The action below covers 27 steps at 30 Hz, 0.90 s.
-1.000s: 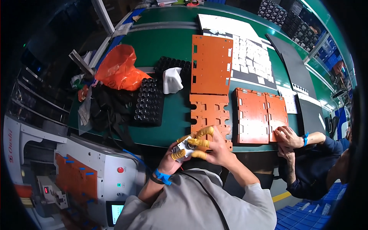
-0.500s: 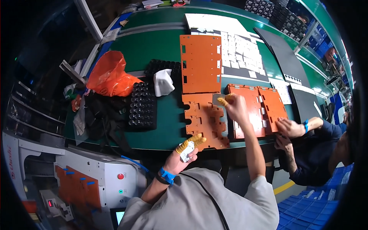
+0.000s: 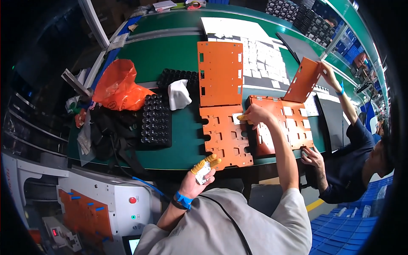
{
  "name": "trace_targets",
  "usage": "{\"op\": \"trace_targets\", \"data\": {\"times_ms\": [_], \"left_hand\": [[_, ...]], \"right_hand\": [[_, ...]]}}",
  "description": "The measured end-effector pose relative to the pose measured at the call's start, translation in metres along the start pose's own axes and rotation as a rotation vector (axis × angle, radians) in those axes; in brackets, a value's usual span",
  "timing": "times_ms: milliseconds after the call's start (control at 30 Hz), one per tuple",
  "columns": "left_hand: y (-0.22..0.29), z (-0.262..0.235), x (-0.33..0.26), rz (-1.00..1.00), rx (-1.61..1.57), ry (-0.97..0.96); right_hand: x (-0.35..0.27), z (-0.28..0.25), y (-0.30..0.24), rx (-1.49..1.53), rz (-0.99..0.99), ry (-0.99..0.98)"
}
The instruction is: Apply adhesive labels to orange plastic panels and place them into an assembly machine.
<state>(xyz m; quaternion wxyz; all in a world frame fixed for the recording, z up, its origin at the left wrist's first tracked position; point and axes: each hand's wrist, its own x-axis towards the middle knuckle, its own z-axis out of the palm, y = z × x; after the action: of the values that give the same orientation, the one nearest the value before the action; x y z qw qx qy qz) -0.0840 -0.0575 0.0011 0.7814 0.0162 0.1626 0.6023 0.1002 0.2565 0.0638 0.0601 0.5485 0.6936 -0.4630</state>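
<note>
My left hand [image 3: 194,178], with yellow finger covers and a blue wrist strap, is closed around small white plates [image 3: 203,173] near the table's front edge. My right hand [image 3: 257,115] pinches another small white plate [image 3: 236,118] at the upper right part of an orange fixture base [image 3: 223,137]. That plate lies flat against the base or just over it; I cannot tell which. Rows of cutouts run across the base. Its orange lid [image 3: 220,74] is swung back behind it, flat and with slots along both sides.
Right of the base, a co-worker's hand [image 3: 328,74] holds up another orange lid [image 3: 302,80]; the fixture below holds white plates. Many white plates [image 3: 263,59] lie at the back. Left are a black tray [image 3: 156,121], a white cloth [image 3: 179,94] and an orange bag [image 3: 121,87].
My right hand has brought its plate down to the orange base, turning it flat. The co-worker has raised the lid of the neighbouring fixture. My left hand has hardly moved.
</note>
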Motion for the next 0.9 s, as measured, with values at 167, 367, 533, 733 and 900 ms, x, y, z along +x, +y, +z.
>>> {"op": "trace_targets", "data": {"times_ms": [167,367,533,733,900], "left_hand": [[-0.001,0.0,-0.005,-0.004,-0.009,-0.002],[0.006,0.004,-0.012,0.05,0.059,-0.059],[0.011,0.006,-0.034,0.237,0.071,0.042],[0.021,0.005,-0.048,0.314,0.015,0.129],[0.024,0.006,-0.059,0.299,-0.002,0.309]], "right_hand": [[0.013,-0.016,-0.002,-0.079,0.004,-0.107],[-0.005,-0.013,-0.028,-0.487,-0.037,0.125],[-0.04,0.037,-0.093,-0.538,-0.462,0.379],[-0.03,0.143,-0.157,-0.393,-1.045,0.365],[0.019,0.18,-0.197,-0.373,-0.884,0.484]]}}
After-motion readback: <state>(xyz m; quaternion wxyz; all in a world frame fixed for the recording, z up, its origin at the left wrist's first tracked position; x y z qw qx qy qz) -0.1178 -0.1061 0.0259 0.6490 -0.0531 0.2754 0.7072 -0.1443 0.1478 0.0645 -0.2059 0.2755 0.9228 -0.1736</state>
